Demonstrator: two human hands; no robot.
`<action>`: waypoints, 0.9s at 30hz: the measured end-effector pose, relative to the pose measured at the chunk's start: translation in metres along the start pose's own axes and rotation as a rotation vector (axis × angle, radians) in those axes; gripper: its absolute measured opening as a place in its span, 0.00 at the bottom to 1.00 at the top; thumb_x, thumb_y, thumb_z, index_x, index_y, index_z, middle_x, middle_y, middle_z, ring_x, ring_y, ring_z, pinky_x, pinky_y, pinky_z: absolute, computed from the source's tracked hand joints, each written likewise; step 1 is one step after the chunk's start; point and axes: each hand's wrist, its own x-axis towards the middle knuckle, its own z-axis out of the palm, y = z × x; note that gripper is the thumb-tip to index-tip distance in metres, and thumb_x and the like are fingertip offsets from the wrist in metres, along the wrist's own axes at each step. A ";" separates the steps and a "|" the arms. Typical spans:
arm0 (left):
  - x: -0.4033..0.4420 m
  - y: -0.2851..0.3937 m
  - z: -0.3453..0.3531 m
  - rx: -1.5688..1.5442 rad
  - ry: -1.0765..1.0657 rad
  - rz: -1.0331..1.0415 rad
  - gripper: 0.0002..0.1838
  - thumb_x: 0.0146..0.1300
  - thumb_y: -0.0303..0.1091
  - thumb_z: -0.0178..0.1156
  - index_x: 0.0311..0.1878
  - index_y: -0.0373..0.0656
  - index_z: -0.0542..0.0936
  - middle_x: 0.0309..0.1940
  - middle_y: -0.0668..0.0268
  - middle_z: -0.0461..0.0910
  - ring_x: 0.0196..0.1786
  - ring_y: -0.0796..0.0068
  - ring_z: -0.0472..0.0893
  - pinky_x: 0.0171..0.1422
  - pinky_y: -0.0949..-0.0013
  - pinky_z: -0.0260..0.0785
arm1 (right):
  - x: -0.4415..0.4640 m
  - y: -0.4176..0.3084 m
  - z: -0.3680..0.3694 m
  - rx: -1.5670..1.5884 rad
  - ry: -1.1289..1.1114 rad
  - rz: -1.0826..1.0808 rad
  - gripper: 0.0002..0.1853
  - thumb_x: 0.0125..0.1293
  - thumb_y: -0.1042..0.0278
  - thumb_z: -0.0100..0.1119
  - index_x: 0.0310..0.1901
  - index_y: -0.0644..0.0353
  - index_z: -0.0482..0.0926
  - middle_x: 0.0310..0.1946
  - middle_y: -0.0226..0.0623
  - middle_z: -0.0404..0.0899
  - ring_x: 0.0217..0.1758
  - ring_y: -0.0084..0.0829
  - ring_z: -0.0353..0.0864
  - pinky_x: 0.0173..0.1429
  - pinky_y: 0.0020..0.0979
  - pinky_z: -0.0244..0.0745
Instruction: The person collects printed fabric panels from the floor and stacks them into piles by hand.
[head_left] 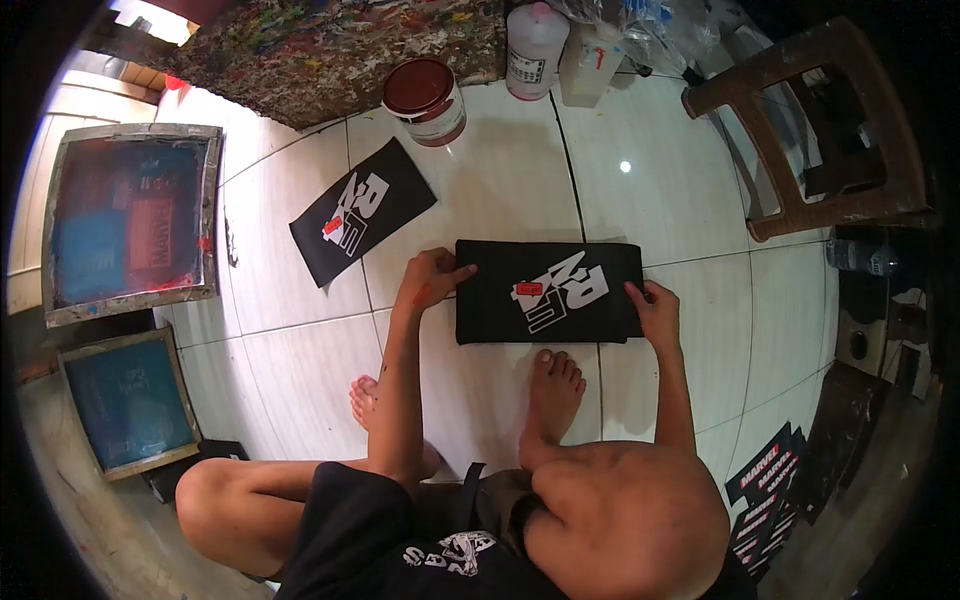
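Observation:
A stack of black printed cloth pieces [490, 310] lies on the floor in front of me, its edges slightly offset. White block letters and a small red patch mark the top piece. At its left edge, my left hand [432, 278] has the thumb on the cloth and the other fingers curled. My right hand [657, 312] pinches the right edge between thumb and fingers. Up and to the left, a separate black piece [400, 180] with the same print lies at an angle, touched by neither hand.
Two framed printing screens [100, 225] [130, 400] stand at the left. A tub with a dark red lid [420, 90] and a plastic bottle [535, 55] sit at the back. A brown stool [840, 130] lies tipped at the right, with MARVEL-printed pieces [765, 490] below.

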 end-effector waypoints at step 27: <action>-0.003 0.001 0.007 -0.020 0.073 0.045 0.23 0.46 0.46 0.75 0.27 0.35 0.77 0.21 0.59 0.77 0.25 0.69 0.77 0.34 0.65 0.69 | -0.012 0.027 0.002 0.317 -0.015 0.083 0.18 0.66 0.58 0.63 0.45 0.67 0.79 0.34 0.30 0.81 0.37 0.20 0.76 0.48 0.26 0.71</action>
